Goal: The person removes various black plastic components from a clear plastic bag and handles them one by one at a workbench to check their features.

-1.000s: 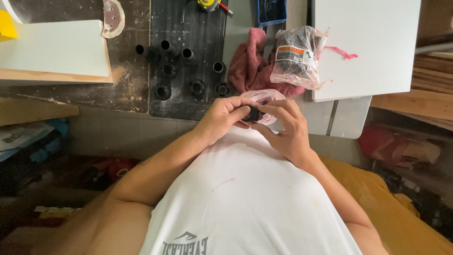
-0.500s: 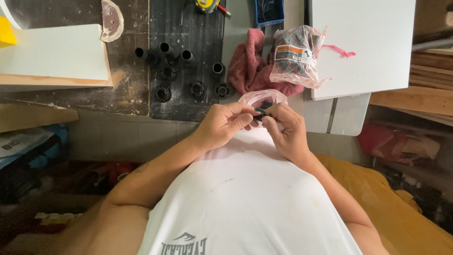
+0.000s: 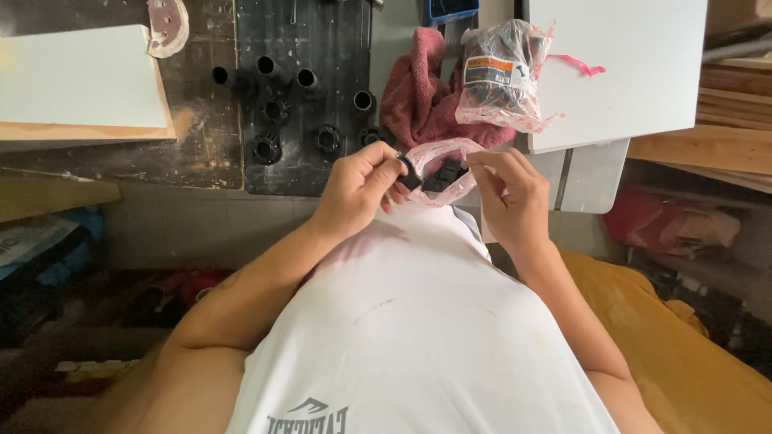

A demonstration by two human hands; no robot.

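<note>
1. The left hand (image 3: pixel 354 189) is curled, its thumb and fingertips pinched on a small black plastic fitting (image 3: pixel 408 173) at the mouth of a small clear plastic bag (image 3: pixel 446 165).
2. The right hand (image 3: pixel 513 197) pinches the bag's right edge with thumb and forefinger, the other fingers loosely bent; more black pieces (image 3: pixel 445 174) show inside it.
3. The bag is held up in front of the chest, just below the bench (image 3: pixel 201 157) edge.
4. On the bench, a dark red rag (image 3: pixel 418 96) lies beside a larger sealed bag of black parts (image 3: pixel 498 76).
5. To the left, black tubular fittings (image 3: pixel 289 108) stand on a dark mat.
6. A white board (image 3: pixel 619 68) lies at the right.
</note>
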